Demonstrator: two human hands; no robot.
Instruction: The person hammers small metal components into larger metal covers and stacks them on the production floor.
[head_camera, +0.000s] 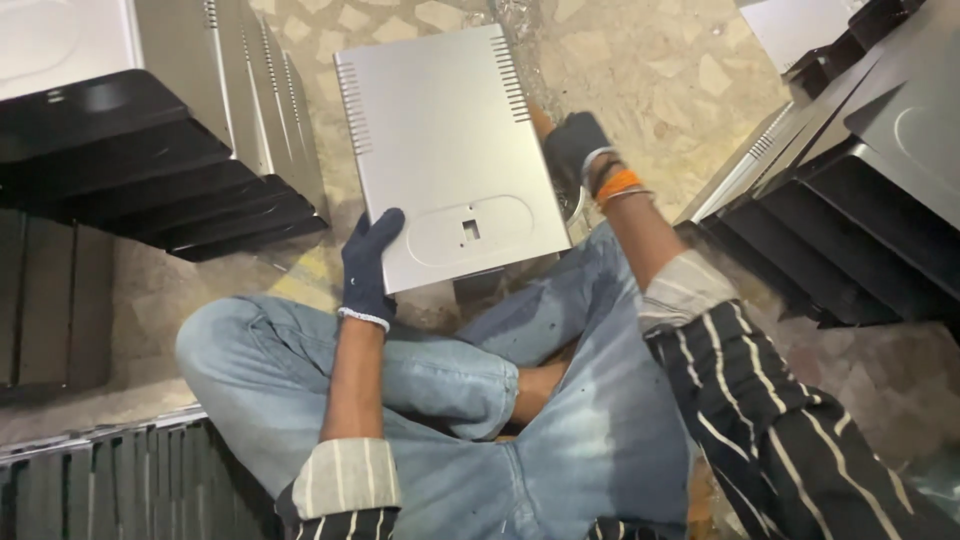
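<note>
While both hands wear dark knit gloves, each is closed on one edge of a single item: a flat grey metal panel (445, 155), rectangular, with slotted vents along two sides and a pressed oval recess bearing small cut-outs near its lower edge. Left hand (368, 268): fingers wrapped over the panel's lower left corner, thumb on top. Right hand (575, 147): gripping the panel's right edge from behind, fingers largely hidden; orange bands (617, 184) at the wrist. Panel position: held between the two hands, tilted, above the crossed legs in light blue jeans (560, 400) and clear of the stone floor (650, 80). Sleeves: dark with pale stripes, cuffs turned back. Left of the left hand: a leaning stack of black and grey metal covers (170, 170); nearer the left knee, a row of upright sheets (110, 480). Right of the right hand: a second leaning stack of similar covers (850, 180).
</note>
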